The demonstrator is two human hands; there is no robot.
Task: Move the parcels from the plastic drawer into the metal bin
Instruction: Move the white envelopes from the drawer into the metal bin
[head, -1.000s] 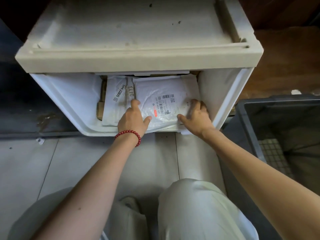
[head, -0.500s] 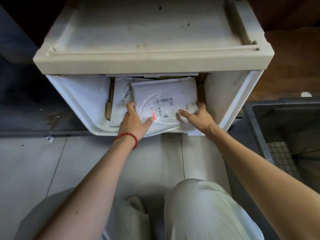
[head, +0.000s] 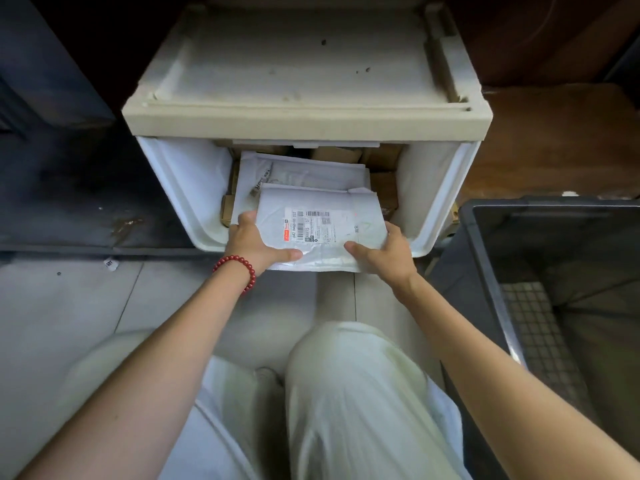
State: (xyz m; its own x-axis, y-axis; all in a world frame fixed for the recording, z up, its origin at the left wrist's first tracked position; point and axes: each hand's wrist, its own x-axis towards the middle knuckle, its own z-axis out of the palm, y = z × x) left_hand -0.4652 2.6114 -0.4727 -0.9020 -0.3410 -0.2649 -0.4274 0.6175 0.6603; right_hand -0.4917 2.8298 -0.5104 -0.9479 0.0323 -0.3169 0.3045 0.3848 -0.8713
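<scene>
A white padded parcel (head: 322, 206) with a printed label is lifted at the front of the open white plastic drawer (head: 187, 188). My left hand (head: 252, 242) grips its left edge, thumb on top. My right hand (head: 384, 254) grips its right front corner the same way. Under it lies another white parcel (head: 304, 173), and brown cardboard boxes (head: 382, 188) sit deeper in the drawer. The grey metal bin (head: 485, 271) stands to the right of the drawer, its inside partly in view.
The drawer sits in a cream cabinet (head: 304, 123) whose flat top overhangs it. A dark panel (head: 52, 98) is at the left. Grey floor tiles (head: 62, 306) lie below, and my knees in pale trousers (head: 346, 393) are under my arms.
Both hands have closed on the top parcel and drawn it up and toward the drawer's front edge. The parcel beneath is now more exposed.
</scene>
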